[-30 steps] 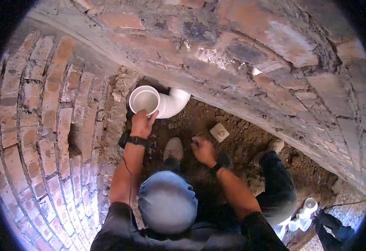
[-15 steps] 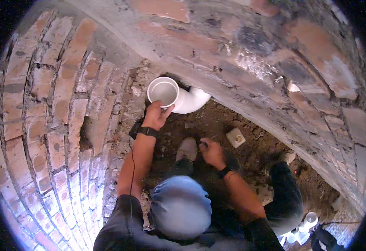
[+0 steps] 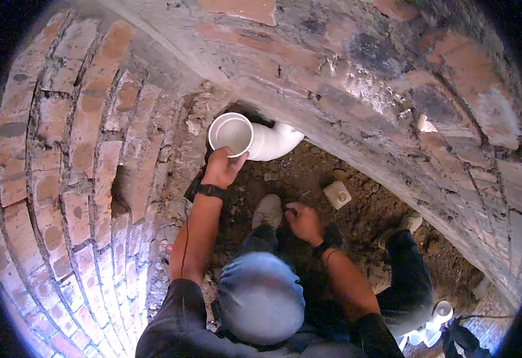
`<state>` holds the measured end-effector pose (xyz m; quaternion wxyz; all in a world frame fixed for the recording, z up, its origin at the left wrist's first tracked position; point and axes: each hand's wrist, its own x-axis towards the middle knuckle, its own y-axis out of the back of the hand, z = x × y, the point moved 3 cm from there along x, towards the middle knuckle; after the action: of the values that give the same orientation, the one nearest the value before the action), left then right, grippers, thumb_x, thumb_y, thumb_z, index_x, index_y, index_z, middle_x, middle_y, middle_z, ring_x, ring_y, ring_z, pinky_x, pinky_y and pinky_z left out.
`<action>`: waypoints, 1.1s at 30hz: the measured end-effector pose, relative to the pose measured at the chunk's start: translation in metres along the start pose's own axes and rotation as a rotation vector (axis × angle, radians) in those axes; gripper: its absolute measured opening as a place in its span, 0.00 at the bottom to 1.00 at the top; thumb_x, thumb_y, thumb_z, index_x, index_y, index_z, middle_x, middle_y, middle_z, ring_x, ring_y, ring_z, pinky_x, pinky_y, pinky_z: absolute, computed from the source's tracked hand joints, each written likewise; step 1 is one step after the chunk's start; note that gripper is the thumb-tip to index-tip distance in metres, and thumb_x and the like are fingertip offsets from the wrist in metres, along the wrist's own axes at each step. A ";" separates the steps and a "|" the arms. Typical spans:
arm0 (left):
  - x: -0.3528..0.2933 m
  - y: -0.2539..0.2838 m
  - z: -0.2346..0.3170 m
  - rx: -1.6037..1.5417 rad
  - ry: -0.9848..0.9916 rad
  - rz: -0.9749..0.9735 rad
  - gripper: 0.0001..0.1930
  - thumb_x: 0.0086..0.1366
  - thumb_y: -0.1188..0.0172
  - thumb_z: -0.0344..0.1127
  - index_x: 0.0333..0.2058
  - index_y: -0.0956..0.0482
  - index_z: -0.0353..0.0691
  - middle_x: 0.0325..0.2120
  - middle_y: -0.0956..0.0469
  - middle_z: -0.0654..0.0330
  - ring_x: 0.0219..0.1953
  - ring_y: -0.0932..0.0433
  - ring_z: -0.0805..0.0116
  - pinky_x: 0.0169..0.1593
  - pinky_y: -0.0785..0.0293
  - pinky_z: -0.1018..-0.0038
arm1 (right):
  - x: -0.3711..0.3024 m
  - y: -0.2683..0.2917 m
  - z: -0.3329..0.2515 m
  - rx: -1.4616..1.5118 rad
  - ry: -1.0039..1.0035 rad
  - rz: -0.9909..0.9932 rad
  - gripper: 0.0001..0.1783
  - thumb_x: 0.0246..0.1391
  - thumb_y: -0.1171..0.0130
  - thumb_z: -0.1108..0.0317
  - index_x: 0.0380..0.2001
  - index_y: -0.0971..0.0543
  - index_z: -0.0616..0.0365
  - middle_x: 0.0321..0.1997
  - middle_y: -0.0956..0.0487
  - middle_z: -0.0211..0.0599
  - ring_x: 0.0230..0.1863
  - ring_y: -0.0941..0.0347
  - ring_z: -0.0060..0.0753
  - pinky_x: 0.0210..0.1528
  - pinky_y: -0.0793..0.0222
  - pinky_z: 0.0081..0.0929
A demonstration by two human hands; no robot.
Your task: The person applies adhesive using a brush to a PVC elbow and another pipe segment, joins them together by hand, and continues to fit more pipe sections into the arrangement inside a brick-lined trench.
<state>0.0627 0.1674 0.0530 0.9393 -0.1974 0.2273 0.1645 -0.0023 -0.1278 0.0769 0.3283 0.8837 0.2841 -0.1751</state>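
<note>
My left hand (image 3: 224, 167) is closed on the near rim of a white plastic pipe fitting (image 3: 231, 134), thumb and fingers pinching its edge. The fitting's wide round mouth faces up, and a curved white elbow (image 3: 282, 142) runs from it to the foot of the right-hand wall. Lower and to the right, my right hand (image 3: 305, 224) hovers over the dirt near a shoe (image 3: 267, 212), its fingers curled. Whatever those fingers may hold is too small to make out. A small beige square container (image 3: 337, 194) with a round neck lies beyond that hand.
Brick walls close in on the left (image 3: 52, 161) and right (image 3: 428, 113), meeting in a corner behind the fitting. Loose brown soil (image 3: 356, 221) covers the ground. More white pipe pieces (image 3: 443, 312) lie at the lower right. A blue-grey cap (image 3: 261, 301) blocks the lower middle.
The view has shifted slightly. My left hand keeps its grip on the fitting's rim, and my right hand stays near the shoe with only a slight movement of the fingers.
</note>
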 end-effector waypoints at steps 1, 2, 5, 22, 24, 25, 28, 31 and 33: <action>0.001 -0.004 0.001 -0.003 0.004 -0.003 0.06 0.63 0.50 0.22 0.36 0.25 0.31 0.42 0.24 0.55 0.47 0.24 0.61 0.56 0.21 0.64 | -0.001 0.000 0.004 -0.011 0.006 0.012 0.15 0.54 0.38 0.64 0.44 0.18 0.58 0.44 0.18 0.52 0.47 0.22 0.55 0.52 0.26 0.42; 0.003 -0.009 0.000 -0.153 0.080 0.023 0.05 0.64 0.50 0.21 0.36 0.24 0.31 0.42 0.24 0.55 0.47 0.24 0.62 0.55 0.21 0.65 | -0.001 0.000 0.007 -0.022 0.013 0.024 0.16 0.54 0.39 0.64 0.44 0.18 0.59 0.44 0.18 0.52 0.48 0.22 0.55 0.52 0.26 0.42; 0.010 -0.003 -0.005 -0.388 0.192 0.063 0.05 0.64 0.50 0.21 0.35 0.24 0.30 0.42 0.24 0.55 0.47 0.25 0.63 0.54 0.21 0.66 | -0.001 -0.001 0.010 -0.036 0.011 0.006 0.16 0.54 0.39 0.64 0.44 0.18 0.59 0.45 0.18 0.51 0.48 0.22 0.55 0.52 0.26 0.42; 0.015 0.024 -0.022 -0.275 0.055 0.017 0.10 0.64 0.51 0.21 0.42 0.25 0.30 0.43 0.25 0.55 0.48 0.25 0.59 0.54 0.20 0.63 | -0.007 -0.016 0.026 -0.067 0.051 0.037 0.15 0.53 0.37 0.65 0.44 0.19 0.56 0.43 0.18 0.51 0.46 0.21 0.54 0.50 0.26 0.42; 0.017 0.025 -0.020 -0.156 -0.055 -0.065 0.10 0.64 0.52 0.21 0.42 0.25 0.30 0.42 0.24 0.55 0.47 0.25 0.60 0.54 0.20 0.64 | -0.006 -0.018 0.028 -0.074 0.057 0.037 0.15 0.53 0.37 0.64 0.44 0.19 0.56 0.43 0.18 0.50 0.46 0.21 0.54 0.49 0.26 0.42; 0.016 0.020 -0.019 -0.160 -0.052 -0.067 0.10 0.64 0.52 0.21 0.42 0.25 0.30 0.42 0.24 0.55 0.47 0.25 0.60 0.54 0.20 0.64 | -0.006 -0.018 0.031 -0.079 0.034 0.031 0.15 0.54 0.37 0.64 0.44 0.19 0.56 0.43 0.18 0.50 0.46 0.21 0.54 0.49 0.25 0.42; 0.013 0.008 -0.019 -0.299 0.097 0.000 0.10 0.64 0.52 0.21 0.42 0.25 0.29 0.43 0.25 0.55 0.48 0.25 0.61 0.54 0.20 0.65 | -0.009 -0.019 0.037 -0.115 0.014 0.032 0.15 0.54 0.38 0.64 0.44 0.19 0.55 0.43 0.18 0.50 0.45 0.21 0.54 0.49 0.25 0.41; 0.012 0.003 -0.016 -0.300 0.102 0.032 0.10 0.63 0.52 0.20 0.43 0.26 0.28 0.44 0.26 0.54 0.50 0.27 0.61 0.55 0.20 0.65 | -0.009 -0.018 0.033 -0.133 -0.009 0.014 0.15 0.54 0.38 0.64 0.44 0.18 0.55 0.43 0.18 0.49 0.45 0.21 0.54 0.49 0.25 0.42; 0.015 0.010 -0.016 -0.364 0.131 0.071 0.10 0.64 0.50 0.20 0.42 0.26 0.29 0.44 0.27 0.54 0.50 0.28 0.62 0.55 0.21 0.66 | -0.008 -0.018 0.024 -0.120 -0.034 -0.013 0.15 0.54 0.38 0.63 0.44 0.18 0.55 0.44 0.18 0.49 0.45 0.21 0.54 0.49 0.25 0.42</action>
<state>0.0654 0.1723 0.0295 0.8649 -0.3660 0.2614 0.2226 -0.0226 -0.1360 0.0543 0.3842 0.8576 0.2941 -0.1747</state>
